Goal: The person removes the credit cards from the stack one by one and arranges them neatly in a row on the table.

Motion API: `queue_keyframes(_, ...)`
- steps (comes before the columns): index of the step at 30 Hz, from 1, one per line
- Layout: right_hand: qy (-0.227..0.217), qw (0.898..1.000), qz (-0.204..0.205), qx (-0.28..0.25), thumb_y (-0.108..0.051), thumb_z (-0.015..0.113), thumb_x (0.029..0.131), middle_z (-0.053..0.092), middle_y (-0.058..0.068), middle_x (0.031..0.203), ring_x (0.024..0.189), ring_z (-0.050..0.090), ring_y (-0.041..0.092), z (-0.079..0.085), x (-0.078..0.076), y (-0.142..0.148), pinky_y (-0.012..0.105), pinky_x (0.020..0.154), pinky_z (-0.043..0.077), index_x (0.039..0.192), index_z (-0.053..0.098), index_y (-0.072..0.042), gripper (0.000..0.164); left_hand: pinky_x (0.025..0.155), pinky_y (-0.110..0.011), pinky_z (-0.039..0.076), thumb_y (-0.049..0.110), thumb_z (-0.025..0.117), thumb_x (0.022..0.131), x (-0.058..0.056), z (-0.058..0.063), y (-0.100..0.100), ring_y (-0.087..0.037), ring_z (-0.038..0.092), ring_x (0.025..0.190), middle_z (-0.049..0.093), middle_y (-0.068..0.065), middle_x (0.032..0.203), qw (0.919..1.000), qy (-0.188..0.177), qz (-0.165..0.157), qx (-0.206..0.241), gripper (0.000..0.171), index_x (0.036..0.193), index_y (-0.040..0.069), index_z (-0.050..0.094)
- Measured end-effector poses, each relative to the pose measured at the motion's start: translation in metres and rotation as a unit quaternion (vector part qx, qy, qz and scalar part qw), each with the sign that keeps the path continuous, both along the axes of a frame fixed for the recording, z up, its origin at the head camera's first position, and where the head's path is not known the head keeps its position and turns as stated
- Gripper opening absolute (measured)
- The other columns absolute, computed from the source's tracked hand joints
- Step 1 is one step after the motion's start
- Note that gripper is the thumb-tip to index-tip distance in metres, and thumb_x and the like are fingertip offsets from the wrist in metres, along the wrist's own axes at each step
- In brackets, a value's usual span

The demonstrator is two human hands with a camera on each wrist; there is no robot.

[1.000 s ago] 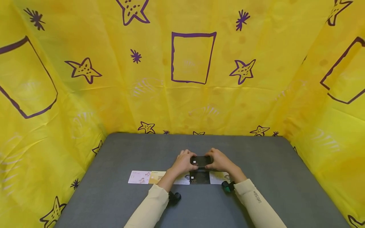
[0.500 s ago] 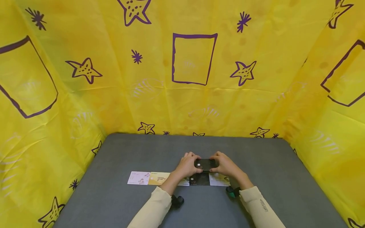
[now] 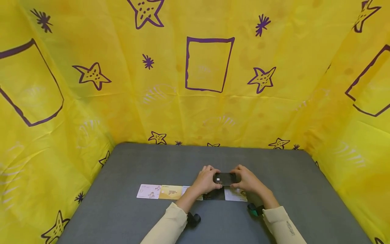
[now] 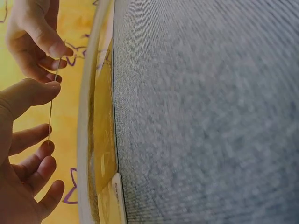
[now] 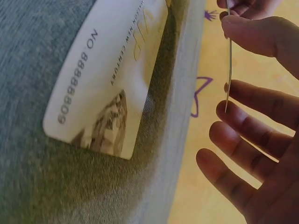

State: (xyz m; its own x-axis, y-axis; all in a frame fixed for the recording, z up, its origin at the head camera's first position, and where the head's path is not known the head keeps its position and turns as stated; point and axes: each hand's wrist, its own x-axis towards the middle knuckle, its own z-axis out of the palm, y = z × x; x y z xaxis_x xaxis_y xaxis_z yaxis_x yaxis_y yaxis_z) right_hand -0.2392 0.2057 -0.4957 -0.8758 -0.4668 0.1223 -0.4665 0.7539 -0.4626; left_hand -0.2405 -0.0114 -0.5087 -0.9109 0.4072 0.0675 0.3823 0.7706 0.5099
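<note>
Both hands hold one black VIP card level above the grey table. My left hand pinches its left end between thumb and fingers. My right hand pinches the right end the same way. Both wrist views show the card edge-on as a thin line. Below it, a row of cards lies on the table: a pinkish-white card, a gold card, a pale card partly hidden by my left arm, a second black card, and a white VIP card at the right end.
The grey table reaches back to a yellow cloth with purple starfish drawings, which also hangs at both sides. A dark wrist camera sits at the left wrist, another at the right.
Both hands have shifted right and slightly nearer with the black card between them. The cards in the row stay in place.
</note>
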Motion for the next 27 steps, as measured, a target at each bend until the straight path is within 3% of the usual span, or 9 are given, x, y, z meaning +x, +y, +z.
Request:
queue_keyframes(6,0.006,1.0,0.001,-0.009,-0.019,0.084,0.072,0.058,0.004,0.099,0.088,0.057,0.017,-0.003,0.004,0.008,0.035,0.078,0.05,0.111,0.069,-0.002,0.045,0.089,-0.035,0.043,0.035,0.08,0.076,0.004,0.001,0.004,-0.019,0.05,0.103,0.058,-0.003,0.113,0.9998,0.012,-0.016,-0.006,0.054,0.124,0.015,0.065)
queue_keyframes(11,-0.012,1.0,-0.017,-0.022,-0.019,0.084,0.072,0.058,0.003,0.101,0.091,0.057,0.018,-0.004,0.01,0.015,0.038,0.08,0.049,0.111,0.068,-0.004,0.045,0.089,-0.033,0.043,0.037,0.08,0.076,0.005,0.003,0.009,-0.018,0.05,0.103,0.058,-0.002,0.113,0.9993,0.019,-0.029,-0.013,0.053,0.123,0.016,0.066)
queue_keyframes(21,-0.015,0.999,-0.035,-0.031,-0.02,0.086,0.07,0.059,0.004,0.103,0.092,0.058,0.019,-0.005,0.02,0.028,0.039,0.08,0.049,0.111,0.069,-0.004,0.047,0.086,-0.032,0.043,0.037,0.081,0.075,0.012,0.001,0.023,-0.017,0.051,0.099,0.059,-0.002,0.109,0.9988,0.037,-0.031,-0.009,0.052,0.12,0.017,0.067)
queue_keyframes(27,-0.028,0.998,-0.034,-0.043,-0.023,0.086,0.071,0.059,0.004,0.105,0.09,0.056,0.016,-0.004,0.024,0.037,0.034,0.076,0.048,0.112,0.069,-0.005,0.047,0.085,-0.03,0.042,0.036,0.081,0.075,0.017,0.002,0.031,-0.016,0.05,0.098,0.059,-0.001,0.109,0.9987,0.039,-0.033,-0.005,0.051,0.12,0.016,0.067)
